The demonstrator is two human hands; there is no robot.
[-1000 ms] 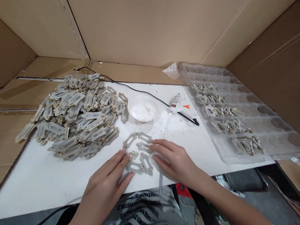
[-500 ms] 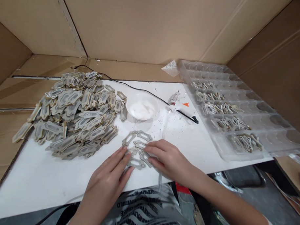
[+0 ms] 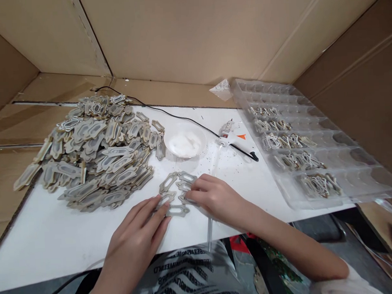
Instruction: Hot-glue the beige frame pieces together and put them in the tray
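Grey, oblong, hollow-centred frames [image 3: 171,194] lie under the left hand [image 3: 137,232], palm down with fingers extended, and the right hand [image 3: 217,197], fingers curled narrowly, its grip unclear.

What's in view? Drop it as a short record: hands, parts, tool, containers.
Left hand: fingers resting on loose frames
Right hand: fingers over loose frames; grip unclear
Loose frames: flat, grouped between the hands
Heap: many similar frames, left of bowl
Bowl: white material inside
Glue gun: lying right of bowl
Tray: clear, compartmented, five rows partly filled
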